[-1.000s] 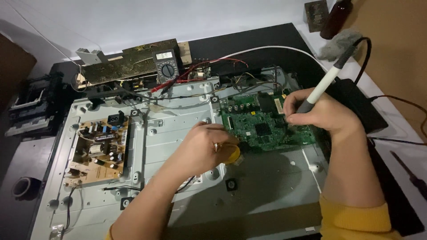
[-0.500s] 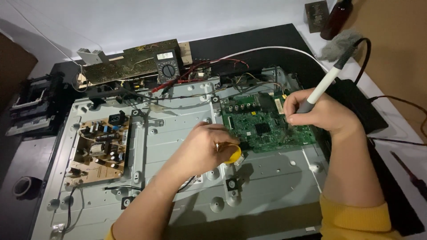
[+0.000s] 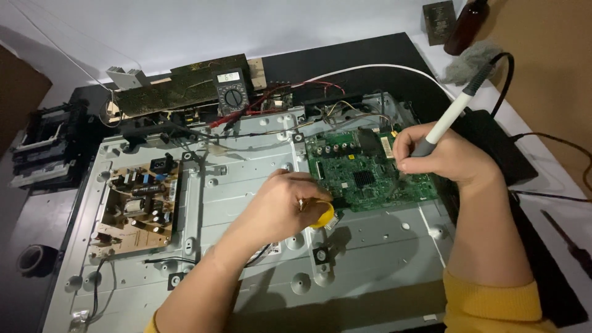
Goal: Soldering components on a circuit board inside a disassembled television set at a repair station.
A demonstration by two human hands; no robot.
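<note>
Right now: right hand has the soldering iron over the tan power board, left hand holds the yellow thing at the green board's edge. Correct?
Not quite. In the head view the right hand holds the soldering iron over the green board, not the tan power board, which sits untouched at the far left. The left hand does hold the yellow thing at the green board's edge.

A slender soldering iron with a white barrel and grey grip [image 3: 445, 121] is held tilted, its tip lowered onto the right part of a green rectangular circuit board [image 3: 364, 172]. The board lies flat on a grey metal chassis panel [image 3: 246, 185]. A small round yellow object [image 3: 323, 216] is held at the board's lower left corner.
</note>
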